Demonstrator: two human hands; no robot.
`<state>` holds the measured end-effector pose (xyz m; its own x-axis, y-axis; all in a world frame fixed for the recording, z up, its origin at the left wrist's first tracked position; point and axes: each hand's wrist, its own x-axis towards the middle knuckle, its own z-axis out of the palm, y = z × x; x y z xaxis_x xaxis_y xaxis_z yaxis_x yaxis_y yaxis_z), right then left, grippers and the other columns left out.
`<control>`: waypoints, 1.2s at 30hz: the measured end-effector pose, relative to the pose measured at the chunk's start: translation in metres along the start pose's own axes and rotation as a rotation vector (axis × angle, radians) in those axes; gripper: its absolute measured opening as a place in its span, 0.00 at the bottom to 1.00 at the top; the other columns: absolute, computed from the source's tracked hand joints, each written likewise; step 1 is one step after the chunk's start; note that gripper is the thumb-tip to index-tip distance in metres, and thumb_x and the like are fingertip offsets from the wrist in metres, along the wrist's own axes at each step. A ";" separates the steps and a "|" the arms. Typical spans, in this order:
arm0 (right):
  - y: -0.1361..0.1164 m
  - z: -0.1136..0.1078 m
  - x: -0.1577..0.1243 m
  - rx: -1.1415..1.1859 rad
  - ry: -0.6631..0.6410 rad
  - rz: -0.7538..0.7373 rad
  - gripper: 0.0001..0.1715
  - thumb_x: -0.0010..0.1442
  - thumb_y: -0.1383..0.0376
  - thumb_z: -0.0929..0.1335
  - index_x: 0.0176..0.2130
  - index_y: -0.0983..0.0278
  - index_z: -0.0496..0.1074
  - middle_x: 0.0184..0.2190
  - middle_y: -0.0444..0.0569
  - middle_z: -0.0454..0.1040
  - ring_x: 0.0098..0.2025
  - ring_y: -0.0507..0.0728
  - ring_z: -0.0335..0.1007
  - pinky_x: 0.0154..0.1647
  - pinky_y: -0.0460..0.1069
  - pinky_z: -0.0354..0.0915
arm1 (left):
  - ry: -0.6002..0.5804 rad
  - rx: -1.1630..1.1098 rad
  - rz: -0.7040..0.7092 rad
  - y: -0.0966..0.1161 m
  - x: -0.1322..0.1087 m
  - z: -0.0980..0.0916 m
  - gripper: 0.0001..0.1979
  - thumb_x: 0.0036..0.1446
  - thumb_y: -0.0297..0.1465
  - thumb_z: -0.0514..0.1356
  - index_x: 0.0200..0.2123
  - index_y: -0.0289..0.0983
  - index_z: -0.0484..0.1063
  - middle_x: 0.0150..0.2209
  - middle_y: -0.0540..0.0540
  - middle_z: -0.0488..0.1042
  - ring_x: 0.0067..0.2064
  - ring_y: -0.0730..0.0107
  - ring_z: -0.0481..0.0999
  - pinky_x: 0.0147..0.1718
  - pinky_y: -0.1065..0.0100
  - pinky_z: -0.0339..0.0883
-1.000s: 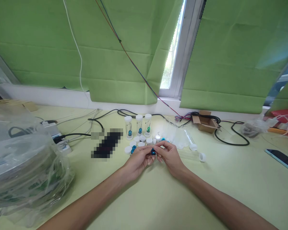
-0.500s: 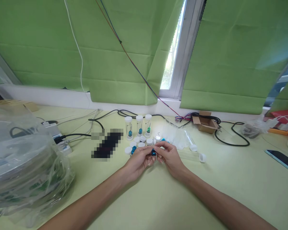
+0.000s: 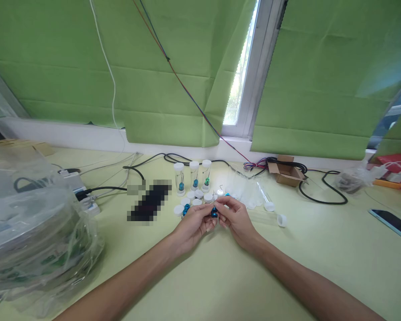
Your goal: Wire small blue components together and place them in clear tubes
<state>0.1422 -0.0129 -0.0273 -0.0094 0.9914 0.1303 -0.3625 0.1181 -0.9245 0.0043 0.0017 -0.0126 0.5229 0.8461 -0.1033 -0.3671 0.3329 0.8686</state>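
Note:
My left hand point(image 3: 194, 224) and my right hand point(image 3: 234, 218) meet over the yellow-green table point(image 3: 220, 276), fingers pinched together on a small blue bead with a thin wire hook point(image 3: 214, 212). Just behind them lie several white caps point(image 3: 198, 194) and another loose blue bead point(image 3: 186, 207). Three capped clear vials point(image 3: 194, 175) stand upright in a row farther back, each with a blue or green bead inside. Empty clear tubes point(image 3: 262, 194) lie on their sides to the right, with a loose white cap point(image 3: 281, 219) beside them.
A large clear plastic bag point(image 3: 30, 227) with bundled items fills the left. Black cables point(image 3: 321, 187), a small cardboard box point(image 3: 285, 171) and a power strip point(image 3: 76, 187) lie at the back. A dark phone point(image 3: 392, 223) rests at the right edge. Green blinds cover the window.
Nothing much has moved; both hands stay pinched on the blue bead, with only slight finger shifts.

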 end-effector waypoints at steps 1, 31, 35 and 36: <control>0.000 0.000 0.000 0.001 0.002 -0.004 0.19 0.46 0.53 0.77 0.31 0.63 0.74 0.25 0.40 0.67 0.19 0.47 0.54 0.17 0.45 0.55 | -0.004 0.001 0.000 0.000 0.000 0.000 0.07 0.53 0.30 0.65 0.30 0.29 0.76 0.27 0.43 0.74 0.23 0.80 0.66 0.20 0.78 0.58; -0.005 -0.035 0.004 -1.484 -0.165 -0.379 0.13 0.64 0.74 0.63 0.36 0.61 0.75 0.41 0.49 0.70 0.34 0.53 0.70 0.33 0.47 0.61 | 0.134 0.011 0.062 0.010 0.003 -0.010 0.07 0.55 0.29 0.63 0.31 0.29 0.75 0.28 0.47 0.70 0.22 0.80 0.67 0.17 0.78 0.58; -0.002 -0.038 0.007 -1.458 -0.194 -0.385 0.12 0.64 0.73 0.64 0.37 0.61 0.74 0.40 0.49 0.69 0.36 0.54 0.70 0.34 0.47 0.61 | 0.130 0.019 0.058 0.010 0.002 -0.008 0.06 0.54 0.28 0.64 0.30 0.29 0.74 0.28 0.46 0.70 0.22 0.80 0.67 0.17 0.78 0.58; -0.001 -0.039 0.008 -1.459 -0.198 -0.385 0.12 0.64 0.73 0.63 0.37 0.61 0.74 0.40 0.49 0.69 0.36 0.54 0.70 0.34 0.47 0.61 | 0.129 0.021 0.056 0.010 0.002 -0.008 0.06 0.54 0.28 0.64 0.29 0.29 0.74 0.28 0.46 0.70 0.22 0.80 0.67 0.17 0.78 0.58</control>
<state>0.1785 -0.0033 -0.0390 -0.2964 0.8791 0.3733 0.8361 0.4277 -0.3436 -0.0046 0.0099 -0.0079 0.3987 0.9099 -0.1148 -0.3762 0.2765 0.8843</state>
